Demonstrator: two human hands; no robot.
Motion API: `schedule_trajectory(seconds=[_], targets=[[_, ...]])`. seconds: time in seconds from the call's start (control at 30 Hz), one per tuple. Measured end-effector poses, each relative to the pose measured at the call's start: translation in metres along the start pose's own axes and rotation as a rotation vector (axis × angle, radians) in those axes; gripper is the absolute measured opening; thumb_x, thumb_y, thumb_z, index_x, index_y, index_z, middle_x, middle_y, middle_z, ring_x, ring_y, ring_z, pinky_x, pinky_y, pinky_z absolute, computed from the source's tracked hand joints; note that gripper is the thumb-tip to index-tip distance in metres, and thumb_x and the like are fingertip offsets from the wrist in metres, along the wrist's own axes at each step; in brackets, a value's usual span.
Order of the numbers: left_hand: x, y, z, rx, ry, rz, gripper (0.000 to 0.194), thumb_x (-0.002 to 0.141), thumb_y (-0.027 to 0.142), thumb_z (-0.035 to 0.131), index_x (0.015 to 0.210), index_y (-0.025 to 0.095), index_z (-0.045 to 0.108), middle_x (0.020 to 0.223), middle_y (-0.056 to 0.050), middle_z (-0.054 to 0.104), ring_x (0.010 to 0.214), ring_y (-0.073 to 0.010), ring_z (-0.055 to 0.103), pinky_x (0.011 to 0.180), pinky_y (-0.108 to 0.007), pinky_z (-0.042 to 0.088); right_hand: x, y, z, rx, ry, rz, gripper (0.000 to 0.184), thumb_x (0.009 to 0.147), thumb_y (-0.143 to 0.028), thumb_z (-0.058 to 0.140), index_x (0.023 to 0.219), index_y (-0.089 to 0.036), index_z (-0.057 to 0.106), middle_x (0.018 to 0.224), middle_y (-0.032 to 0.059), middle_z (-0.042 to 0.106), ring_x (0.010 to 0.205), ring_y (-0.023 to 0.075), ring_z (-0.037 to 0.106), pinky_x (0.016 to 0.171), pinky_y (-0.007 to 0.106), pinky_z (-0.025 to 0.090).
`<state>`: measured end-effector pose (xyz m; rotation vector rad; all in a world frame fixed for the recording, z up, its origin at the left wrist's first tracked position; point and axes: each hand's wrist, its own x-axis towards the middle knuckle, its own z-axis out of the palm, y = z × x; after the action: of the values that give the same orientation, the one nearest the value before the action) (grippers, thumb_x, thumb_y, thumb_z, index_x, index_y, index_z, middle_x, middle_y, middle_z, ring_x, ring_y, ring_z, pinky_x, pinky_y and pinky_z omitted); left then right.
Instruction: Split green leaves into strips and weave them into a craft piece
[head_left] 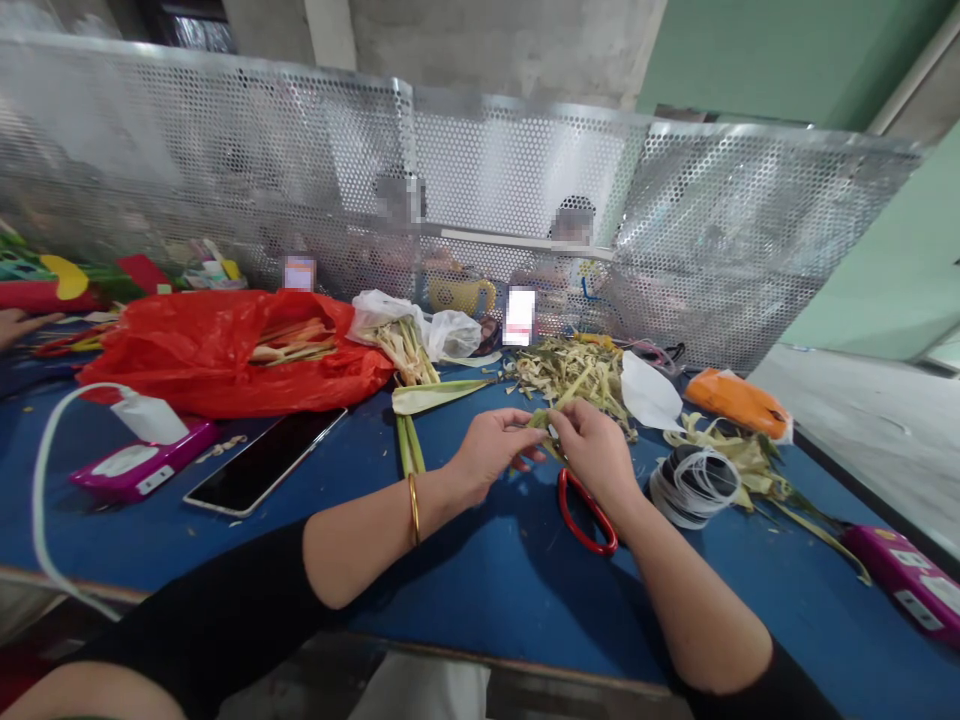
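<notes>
My left hand (495, 450) and my right hand (598, 455) meet over the blue table, fingertips pinched together. Between them is a small yellow-green leaf strip (540, 420), partly hidden by the fingers. Under my right hand lie scissors with red handles (589, 520); their blades are out of sight. Just beyond the hands spreads a heap of dried leaf scraps (574, 370). Left of my left hand, a long pale leaf (442, 396) lies across green stalks (409, 445). A spool of white cord (694, 487) stands to the right of my right forearm.
A red plastic bag (180, 340) of stalks and a dark-screened phone (266, 462) lie left. Purple power strips (142, 460) sit at both sides, one with a white charger cable. An orange packet (739, 402) is right. Perforated metal panels (517, 170) close off the back.
</notes>
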<state>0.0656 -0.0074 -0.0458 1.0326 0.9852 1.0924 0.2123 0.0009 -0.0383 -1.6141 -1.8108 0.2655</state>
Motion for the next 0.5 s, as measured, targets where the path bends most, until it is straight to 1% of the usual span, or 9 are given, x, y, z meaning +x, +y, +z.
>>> schedule_trajectory(seconds=[0.07, 0.13, 0.17, 0.23, 0.27, 0.33, 0.43, 0.5], targets=[[0.005, 0.001, -0.004, -0.044, 0.04, -0.013, 0.016, 0.067, 0.018, 0.075, 0.079, 0.013, 0.065, 0.065, -0.001, 0.064, 0.054, -0.0109, 0.061, 0.042, -0.018, 0.04, 0.002, 0.0, -0.007, 0.068, -0.071, -0.01, 0.023, 0.084, -0.042, 0.052, 0.085, -0.021, 0.06, 0.058, -0.001, 0.059, 0.054, 0.0158, 0.051, 0.053, 0.025, 0.033], [0.01, 0.002, -0.009, -0.085, 0.085, -0.03, 0.013, 0.068, 0.016, 0.074, 0.076, 0.013, 0.064, 0.063, 0.0, 0.062, 0.053, -0.0097, 0.06, 0.04, -0.017, 0.038, 0.004, 0.001, -0.016, 0.173, -0.183, -0.094, 0.028, 0.081, -0.039, 0.056, 0.101, -0.019, 0.06, 0.064, -0.0007, 0.062, 0.057, 0.0156, 0.053, 0.055, 0.026, 0.037], [0.012, 0.004, -0.011, -0.101, 0.1, -0.039, 0.013, 0.068, 0.015, 0.073, 0.076, 0.013, 0.063, 0.062, 0.0, 0.061, 0.052, -0.0093, 0.059, 0.039, -0.017, 0.037, 0.005, 0.002, -0.021, 0.233, -0.255, -0.15, 0.031, 0.08, -0.036, 0.058, 0.106, -0.019, 0.061, 0.067, -0.0004, 0.063, 0.058, 0.0151, 0.053, 0.057, 0.026, 0.038], [0.013, 0.006, -0.014, -0.117, 0.094, -0.064, 0.013, 0.068, 0.015, 0.074, 0.074, 0.013, 0.063, 0.061, 0.001, 0.06, 0.051, -0.0086, 0.058, 0.039, -0.016, 0.036, 0.006, 0.003, -0.031, 0.373, -0.412, -0.228, 0.032, 0.079, -0.031, 0.06, 0.108, -0.02, 0.065, 0.076, 0.0011, 0.066, 0.062, 0.0143, 0.054, 0.06, 0.026, 0.041], [0.013, 0.007, -0.014, -0.118, 0.068, -0.079, 0.013, 0.067, 0.015, 0.074, 0.074, 0.013, 0.063, 0.061, 0.001, 0.06, 0.05, -0.0083, 0.058, 0.039, -0.016, 0.036, 0.006, 0.004, -0.035, 0.449, -0.478, -0.231, 0.029, 0.078, -0.03, 0.061, 0.104, -0.02, 0.068, 0.079, 0.002, 0.067, 0.064, 0.014, 0.055, 0.062, 0.026, 0.042], [0.012, 0.009, -0.014, -0.121, -0.009, -0.106, 0.015, 0.067, 0.017, 0.076, 0.072, 0.013, 0.063, 0.061, 0.001, 0.06, 0.05, -0.0074, 0.057, 0.039, -0.016, 0.035, 0.007, 0.005, -0.043, 0.607, -0.55, -0.154, 0.024, 0.075, -0.03, 0.064, 0.094, -0.019, 0.073, 0.083, 0.0038, 0.069, 0.067, 0.0139, 0.057, 0.064, 0.026, 0.045], [0.009, 0.011, -0.014, -0.141, -0.136, -0.121, 0.017, 0.066, 0.02, 0.078, 0.073, 0.013, 0.064, 0.062, 0.0, 0.061, 0.051, -0.0063, 0.054, 0.041, -0.016, 0.035, 0.007, 0.004, -0.051, 0.854, -0.558, 0.021, 0.023, 0.073, -0.032, 0.063, 0.086, -0.017, 0.075, 0.082, 0.0073, 0.071, 0.066, 0.0151, 0.059, 0.065, 0.028, 0.048], [0.009, 0.011, -0.015, -0.161, -0.185, -0.122, 0.019, 0.065, 0.022, 0.079, 0.075, 0.013, 0.066, 0.062, 0.0, 0.061, 0.051, -0.006, 0.053, 0.042, -0.016, 0.034, 0.007, 0.001, -0.053, 0.986, -0.558, 0.094, 0.027, 0.072, -0.032, 0.061, 0.087, -0.016, 0.075, 0.082, 0.0092, 0.071, 0.067, 0.0168, 0.061, 0.067, 0.031, 0.049]])
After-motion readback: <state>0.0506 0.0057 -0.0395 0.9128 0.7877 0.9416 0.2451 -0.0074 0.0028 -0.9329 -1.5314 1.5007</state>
